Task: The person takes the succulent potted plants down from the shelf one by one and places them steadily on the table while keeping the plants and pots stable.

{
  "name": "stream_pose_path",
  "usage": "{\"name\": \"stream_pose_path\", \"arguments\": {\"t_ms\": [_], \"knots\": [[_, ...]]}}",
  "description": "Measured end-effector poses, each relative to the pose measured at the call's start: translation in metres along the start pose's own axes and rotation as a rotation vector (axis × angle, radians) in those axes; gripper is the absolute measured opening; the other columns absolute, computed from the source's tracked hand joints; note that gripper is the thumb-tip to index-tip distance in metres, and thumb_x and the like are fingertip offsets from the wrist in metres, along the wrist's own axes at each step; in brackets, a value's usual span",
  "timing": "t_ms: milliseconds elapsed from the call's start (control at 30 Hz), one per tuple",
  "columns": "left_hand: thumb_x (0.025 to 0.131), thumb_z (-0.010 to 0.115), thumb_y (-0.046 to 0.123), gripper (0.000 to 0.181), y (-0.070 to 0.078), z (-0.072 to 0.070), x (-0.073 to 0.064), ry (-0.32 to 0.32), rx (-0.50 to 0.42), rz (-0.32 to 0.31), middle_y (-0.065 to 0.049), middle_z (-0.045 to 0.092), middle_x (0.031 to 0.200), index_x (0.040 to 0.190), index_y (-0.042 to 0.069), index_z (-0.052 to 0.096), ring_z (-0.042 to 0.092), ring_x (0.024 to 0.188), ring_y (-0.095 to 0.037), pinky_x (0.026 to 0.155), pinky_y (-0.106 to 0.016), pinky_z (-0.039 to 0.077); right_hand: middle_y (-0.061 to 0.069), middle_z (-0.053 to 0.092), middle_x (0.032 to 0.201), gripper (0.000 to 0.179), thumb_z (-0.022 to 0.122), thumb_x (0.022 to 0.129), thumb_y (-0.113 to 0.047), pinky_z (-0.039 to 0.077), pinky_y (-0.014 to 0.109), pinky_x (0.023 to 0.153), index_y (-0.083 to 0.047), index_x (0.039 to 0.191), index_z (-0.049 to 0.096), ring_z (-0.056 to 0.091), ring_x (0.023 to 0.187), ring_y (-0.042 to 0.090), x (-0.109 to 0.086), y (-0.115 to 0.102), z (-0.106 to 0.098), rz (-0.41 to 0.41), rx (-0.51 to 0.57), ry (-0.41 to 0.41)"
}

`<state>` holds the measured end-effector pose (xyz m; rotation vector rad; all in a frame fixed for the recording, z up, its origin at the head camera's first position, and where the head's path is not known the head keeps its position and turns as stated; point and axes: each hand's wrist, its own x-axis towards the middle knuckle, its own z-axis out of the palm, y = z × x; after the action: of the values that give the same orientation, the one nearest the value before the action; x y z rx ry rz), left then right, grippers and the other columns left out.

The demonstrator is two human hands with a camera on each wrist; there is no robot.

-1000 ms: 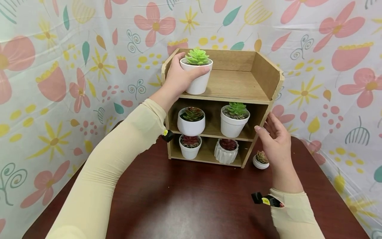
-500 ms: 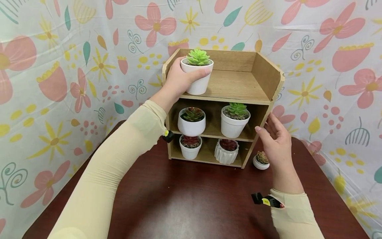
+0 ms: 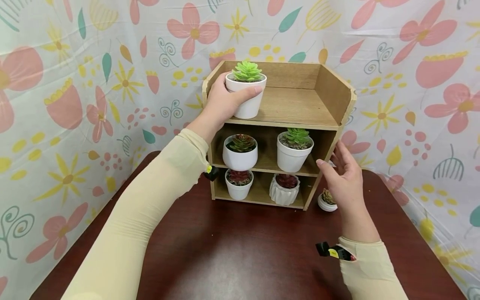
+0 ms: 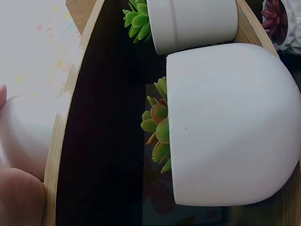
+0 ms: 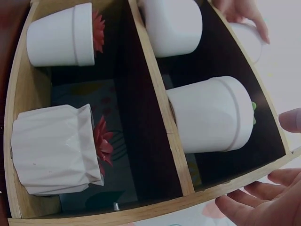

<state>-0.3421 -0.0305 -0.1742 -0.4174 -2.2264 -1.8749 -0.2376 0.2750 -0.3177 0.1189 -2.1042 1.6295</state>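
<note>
My left hand holds a white pot with a bright green succulent, thumb across its front, at the left front of the wooden shelf's top board. Whether the pot's base touches the board cannot be told. My right hand is at the shelf's right side, fingers loosely extended along the outer panel and thumb near its front edge. Below, the middle level bears a rounded white pot and a white pot with a green succulent. On the bottom level are a small white pot and a ridged white pot, both with dark red succulents.
A tiny white pot with a brownish succulent stands on the dark red table, right of the shelf and partly behind my right hand. A flower-patterned cloth hangs behind and beside the table.
My right hand has shifted slightly left, closer against the shelf's side. The left hand and its potted succulent have hardly moved.
</note>
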Motion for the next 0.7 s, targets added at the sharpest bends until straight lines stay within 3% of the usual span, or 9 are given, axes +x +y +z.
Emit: {"name": "stream_pose_path", "arguments": {"t_ms": [67, 267, 700], "knots": [[0.077, 0.089, 0.045, 0.086, -0.0012, 0.0001, -0.0011, -0.001, 0.006, 0.012, 0.002, 0.058, 0.137, 0.147, 0.023, 0.045, 0.059, 0.12, -0.015, 0.101, -0.03, 0.051, 0.01, 0.033, 0.168, 0.079, 0.069, 0.097, -0.019, 0.032, 0.041, 0.125, -0.019, 0.164, 0.027, 0.036, 0.153, 0.031, -0.001, 0.0005, -0.0002, 0.009, -0.007, -0.01], [0.079, 0.087, 0.045, 0.083, -0.0034, 0.0004, -0.0027, 0.003, 0.022, 0.047, 0.001, 0.059, 0.137, 0.147, 0.022, 0.046, 0.059, 0.119, -0.014, 0.101, -0.03, 0.051, 0.007, 0.026, 0.17, 0.082, 0.068, 0.098, -0.022, 0.028, 0.052, 0.125, -0.018, 0.165, 0.02, 0.032, 0.155, 0.031, -0.0027, -0.0006, -0.001, 0.012, -0.02, -0.038], [0.084, 0.084, 0.037, 0.079, -0.0038, 0.0013, -0.0033, -0.033, -0.023, 0.086, -0.003, 0.056, 0.139, 0.148, 0.017, 0.04, 0.057, 0.122, -0.015, 0.104, -0.029, 0.048, 0.004, 0.024, 0.171, 0.084, 0.067, 0.099, -0.022, 0.03, 0.054, 0.124, -0.019, 0.166, 0.017, 0.031, 0.156, 0.029, -0.0037, -0.0021, -0.0017, -0.015, -0.034, -0.063]]}}
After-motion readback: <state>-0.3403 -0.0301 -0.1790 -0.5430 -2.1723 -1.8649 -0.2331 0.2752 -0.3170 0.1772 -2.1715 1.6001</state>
